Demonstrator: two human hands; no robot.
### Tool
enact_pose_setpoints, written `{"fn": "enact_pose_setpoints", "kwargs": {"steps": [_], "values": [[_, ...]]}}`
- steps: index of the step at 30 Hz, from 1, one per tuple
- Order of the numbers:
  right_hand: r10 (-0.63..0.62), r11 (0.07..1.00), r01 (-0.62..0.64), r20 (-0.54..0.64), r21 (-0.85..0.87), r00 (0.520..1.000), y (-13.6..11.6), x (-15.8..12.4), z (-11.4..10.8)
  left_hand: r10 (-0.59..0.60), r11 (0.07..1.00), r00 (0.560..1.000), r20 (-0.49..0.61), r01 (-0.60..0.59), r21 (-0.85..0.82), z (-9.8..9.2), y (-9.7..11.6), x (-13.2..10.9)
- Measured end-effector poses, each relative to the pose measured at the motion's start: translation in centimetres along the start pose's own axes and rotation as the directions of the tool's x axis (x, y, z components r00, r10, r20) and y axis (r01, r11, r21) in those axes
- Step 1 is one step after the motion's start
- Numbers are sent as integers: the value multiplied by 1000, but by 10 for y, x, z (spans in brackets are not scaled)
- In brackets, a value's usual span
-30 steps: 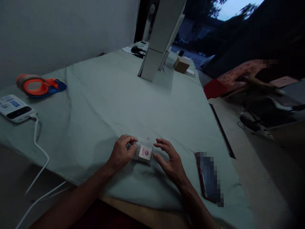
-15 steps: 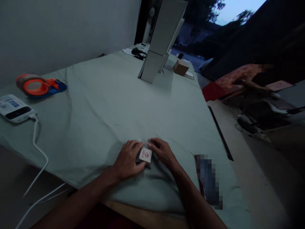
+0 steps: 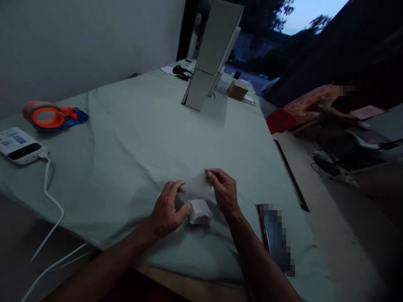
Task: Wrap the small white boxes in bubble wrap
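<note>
A small whitish, block-shaped packet (image 3: 200, 212) lies on the cloth between my hands. A thin, cloudy see-through plastic sheet or bag flap (image 3: 197, 186) rises from its far side. My right hand (image 3: 224, 188) pinches the upper right corner of this plastic between thumb and fingers. My left hand (image 3: 170, 207) is at the packet's left, thumb against its edge and fingers apart from the thumb. The left fingertips reach the plastic's left edge; whether they press on it is unclear.
A tape dispenser (image 3: 52, 116) and a white device (image 3: 22, 146) with a cable (image 3: 47, 180) are at the left. A blurred-out flat object (image 3: 277, 239) lies right. Farther back stand tall pale boxes (image 3: 209, 54) and a brown carton (image 3: 237, 90). Another person (image 3: 308, 105) is beyond the right edge.
My right hand has lifted up and away, drawing the plastic out. The square reddish-printed label seen before no longer shows; the packet's plain whitish side does. My left hand has loosened around it.
</note>
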State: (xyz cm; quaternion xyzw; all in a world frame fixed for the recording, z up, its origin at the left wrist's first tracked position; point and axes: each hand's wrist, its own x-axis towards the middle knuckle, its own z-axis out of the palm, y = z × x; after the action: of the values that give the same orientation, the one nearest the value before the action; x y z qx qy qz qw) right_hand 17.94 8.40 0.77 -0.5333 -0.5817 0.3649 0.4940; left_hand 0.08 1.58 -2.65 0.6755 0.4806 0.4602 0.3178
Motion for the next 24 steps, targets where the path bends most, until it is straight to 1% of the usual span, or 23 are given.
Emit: {"fn": "enact_pose_setpoints", "kwargs": {"steps": [3,6,8,11,14,16,17,18,20,22,24], "values": [[8,999,-7,-25,45,1000,-4,0,2,-143,986,990,8,144,-86,3,0,2],[31,996,-30,-9,84,999,-7,-1,3,-265,946,960,87,277,-170,5,-1,5],[53,992,-53,5,116,999,-7,0,5,-280,920,948,153,310,-241,7,-3,6],[59,994,-60,13,94,998,-6,3,4,-234,893,949,210,295,-339,11,-6,9],[-25,997,22,-53,-68,998,-7,1,-3,-239,872,948,209,304,-383,14,-9,11],[-105,973,82,-97,-214,990,-11,-8,-9,-259,847,945,201,322,-423,16,-11,11],[-136,953,106,-90,-283,987,-13,-14,-12,-268,828,943,197,330,-454,16,-12,11],[-158,930,129,-58,-345,986,-15,-21,-15,-275,807,942,193,335,-487,16,-12,11],[-183,877,182,41,-445,982,-15,-33,-18,-288,781,943,170,333,-528,17,-13,11],[-167,824,190,91,-534,982,-10,-40,-17,-300,785,942,151,334,-523,17,-13,10],[-75,799,109,83,-591,994,-1,-39,-15,-316,809,935,164,355,-469,17,-12,9]]}}
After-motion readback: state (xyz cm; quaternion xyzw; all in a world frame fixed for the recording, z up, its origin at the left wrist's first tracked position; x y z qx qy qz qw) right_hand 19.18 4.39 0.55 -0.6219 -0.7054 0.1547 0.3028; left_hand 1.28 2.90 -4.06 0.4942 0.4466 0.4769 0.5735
